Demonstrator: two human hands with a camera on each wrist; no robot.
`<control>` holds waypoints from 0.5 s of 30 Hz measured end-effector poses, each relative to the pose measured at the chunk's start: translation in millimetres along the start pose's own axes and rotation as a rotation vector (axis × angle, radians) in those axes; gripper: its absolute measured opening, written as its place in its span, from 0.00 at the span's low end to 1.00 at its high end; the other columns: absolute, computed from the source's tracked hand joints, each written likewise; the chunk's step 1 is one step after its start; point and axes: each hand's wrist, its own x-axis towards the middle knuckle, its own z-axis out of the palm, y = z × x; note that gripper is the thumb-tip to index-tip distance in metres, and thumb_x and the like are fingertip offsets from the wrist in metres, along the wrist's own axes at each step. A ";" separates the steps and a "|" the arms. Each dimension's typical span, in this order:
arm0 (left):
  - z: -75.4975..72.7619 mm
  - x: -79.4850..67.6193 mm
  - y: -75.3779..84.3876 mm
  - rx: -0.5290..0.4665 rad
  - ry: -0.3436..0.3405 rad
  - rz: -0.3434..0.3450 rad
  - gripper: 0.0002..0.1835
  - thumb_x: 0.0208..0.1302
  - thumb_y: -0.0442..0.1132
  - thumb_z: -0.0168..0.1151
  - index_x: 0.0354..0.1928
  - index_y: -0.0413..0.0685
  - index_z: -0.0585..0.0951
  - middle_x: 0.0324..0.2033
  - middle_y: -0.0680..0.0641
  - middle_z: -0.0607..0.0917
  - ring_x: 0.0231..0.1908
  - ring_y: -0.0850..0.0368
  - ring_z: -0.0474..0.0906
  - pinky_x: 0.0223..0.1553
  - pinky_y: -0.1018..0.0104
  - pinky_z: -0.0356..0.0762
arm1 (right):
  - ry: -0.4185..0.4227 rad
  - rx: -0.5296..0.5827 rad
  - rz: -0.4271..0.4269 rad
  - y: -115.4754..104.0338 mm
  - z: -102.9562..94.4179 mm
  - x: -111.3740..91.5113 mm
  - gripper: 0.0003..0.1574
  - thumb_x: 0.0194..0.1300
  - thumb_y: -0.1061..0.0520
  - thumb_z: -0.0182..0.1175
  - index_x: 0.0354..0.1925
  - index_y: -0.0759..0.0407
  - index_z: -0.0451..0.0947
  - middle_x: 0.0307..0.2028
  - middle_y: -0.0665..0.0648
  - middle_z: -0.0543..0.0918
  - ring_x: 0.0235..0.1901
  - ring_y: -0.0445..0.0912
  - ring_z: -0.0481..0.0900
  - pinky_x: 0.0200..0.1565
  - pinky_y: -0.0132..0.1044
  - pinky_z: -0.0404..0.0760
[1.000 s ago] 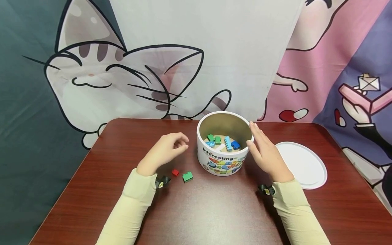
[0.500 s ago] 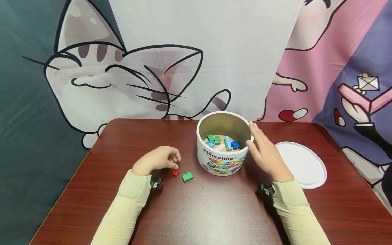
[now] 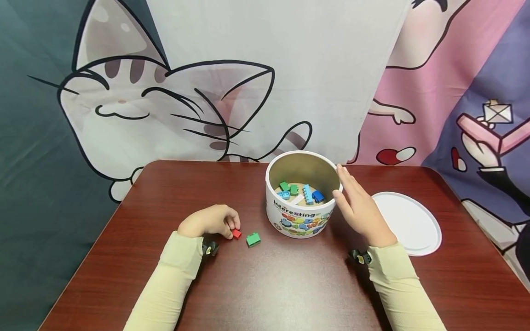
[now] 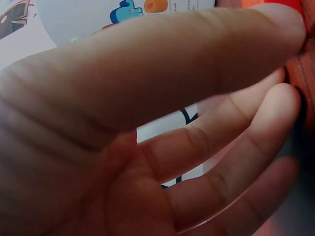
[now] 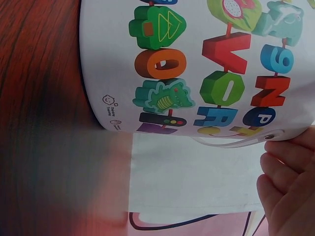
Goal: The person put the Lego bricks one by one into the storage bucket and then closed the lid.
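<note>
At the left of the table my left hand [image 3: 211,221] pinches a small red toy brick [image 3: 236,234] between thumb and fingertips. In the left wrist view the thumb covers much of the red brick [image 4: 295,5], and the other fingers are bent below. A green toy brick [image 3: 253,239] lies just to its right. My right hand [image 3: 364,214] rests with straight fingers against the right side of a round white bucket [image 3: 302,225]. Several blue, green and white bricks lie inside it. The right wrist view shows the fingers [image 5: 288,172] at the bucket's printed wall, near its handle joint.
A round white lid [image 3: 410,225] lies flat on the dark red wooden table [image 3: 290,294], to the right of the bucket and partly behind my right forearm. Behind the table's far edge hangs a cartoon-printed cloth [image 3: 323,69].
My left hand has come down and back from beside the bucket to the red brick, and its fingers have closed on it. The right hand has stayed at the bucket.
</note>
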 end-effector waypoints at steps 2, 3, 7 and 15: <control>1.1 0.6 -1.0 0.009 0.001 0.004 0.13 0.50 0.23 0.73 0.32 0.47 0.84 0.29 0.52 0.82 0.33 0.61 0.76 0.38 0.67 0.76 | 0.000 0.002 -0.001 -0.2 0.0 -0.2 0.42 0.78 0.43 0.50 0.80 0.56 0.52 0.77 0.62 0.57 0.75 0.63 0.57 0.72 0.59 0.59; 1.5 0.9 -1.4 0.015 0.002 0.007 0.13 0.49 0.23 0.73 0.32 0.48 0.83 0.28 0.52 0.82 0.33 0.61 0.77 0.38 0.67 0.76 | -0.001 0.004 0.000 -0.2 -0.1 -0.2 0.42 0.78 0.43 0.50 0.80 0.56 0.52 0.77 0.62 0.57 0.75 0.63 0.57 0.72 0.59 0.59; 1.8 1.7 -2.4 0.021 0.002 0.025 0.12 0.50 0.23 0.72 0.31 0.48 0.83 0.28 0.53 0.82 0.33 0.61 0.77 0.38 0.67 0.76 | 0.000 0.003 0.000 -0.2 -0.4 -0.3 0.42 0.77 0.43 0.50 0.80 0.56 0.52 0.77 0.62 0.58 0.75 0.63 0.56 0.71 0.60 0.60; 0.3 1.2 -3.7 -0.003 -0.004 0.053 0.11 0.53 0.23 0.70 0.31 0.46 0.83 0.27 0.53 0.82 0.32 0.60 0.76 0.37 0.67 0.75 | -0.004 0.000 0.002 -0.4 -0.5 -0.1 0.42 0.77 0.43 0.50 0.80 0.57 0.52 0.77 0.62 0.58 0.75 0.62 0.56 0.72 0.59 0.58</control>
